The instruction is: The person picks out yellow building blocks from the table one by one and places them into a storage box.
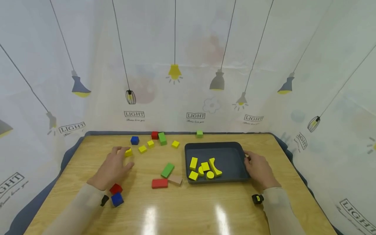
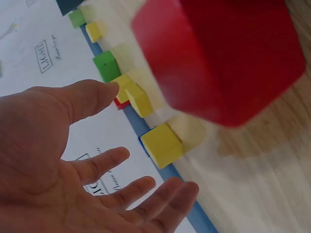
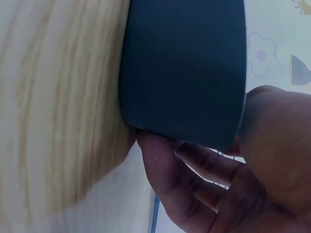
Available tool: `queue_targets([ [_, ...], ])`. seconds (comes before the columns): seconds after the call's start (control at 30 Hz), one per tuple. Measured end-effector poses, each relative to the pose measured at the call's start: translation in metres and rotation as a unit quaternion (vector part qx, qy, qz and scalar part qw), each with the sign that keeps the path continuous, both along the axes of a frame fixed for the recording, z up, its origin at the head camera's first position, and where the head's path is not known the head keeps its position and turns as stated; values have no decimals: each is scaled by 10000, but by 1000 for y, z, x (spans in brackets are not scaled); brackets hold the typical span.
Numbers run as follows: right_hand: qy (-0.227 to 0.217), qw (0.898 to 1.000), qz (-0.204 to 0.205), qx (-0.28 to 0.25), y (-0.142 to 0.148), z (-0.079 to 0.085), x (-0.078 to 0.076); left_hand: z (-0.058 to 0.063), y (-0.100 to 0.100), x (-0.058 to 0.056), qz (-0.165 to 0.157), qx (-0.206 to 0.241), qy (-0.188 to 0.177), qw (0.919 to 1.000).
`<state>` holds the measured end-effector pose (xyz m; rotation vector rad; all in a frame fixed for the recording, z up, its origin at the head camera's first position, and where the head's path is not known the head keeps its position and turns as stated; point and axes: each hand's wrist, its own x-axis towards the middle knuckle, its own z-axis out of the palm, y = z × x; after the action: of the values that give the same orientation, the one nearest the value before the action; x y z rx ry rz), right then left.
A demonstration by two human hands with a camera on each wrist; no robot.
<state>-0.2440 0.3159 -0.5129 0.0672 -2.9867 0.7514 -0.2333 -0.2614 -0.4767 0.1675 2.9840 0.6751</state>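
Hands: left hand (image 1: pixel 113 168) spread open beside the yellow block (image 1: pixel 128 152); right hand (image 1: pixel 258 168) grips the tray's (image 1: pixel 232 147) right rim.

Near edge: bare wooden table (image 1: pixel 188 212), open for passing.
Centre: green block (image 1: pixel 167 170), red block (image 1: pixel 159 183) and tan block (image 1: pixel 175 180) clustered, blocking.
Right: grey tray (image 1: pixel 232 156), walled.
Far edge: small blocks scattered.
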Motion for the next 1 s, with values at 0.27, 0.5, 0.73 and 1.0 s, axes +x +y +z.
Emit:
queue_targets([
  [0.27,127,9999,58,-14,1,-2,-3,-4,3,-16,-160,-110,-123,9997],
  [0.5,114,9998,10,-155,0,-4,-1,-5,8,-20,-284,-277,87,9992],
  [0.73,109,9995,84,-274,1,-5,-3,10,29,-10,-369,-194,127,9991],
  [1.0,-3,9992,169,-375,5,-5,1,25,79,1,-561,74,712,9959],
])
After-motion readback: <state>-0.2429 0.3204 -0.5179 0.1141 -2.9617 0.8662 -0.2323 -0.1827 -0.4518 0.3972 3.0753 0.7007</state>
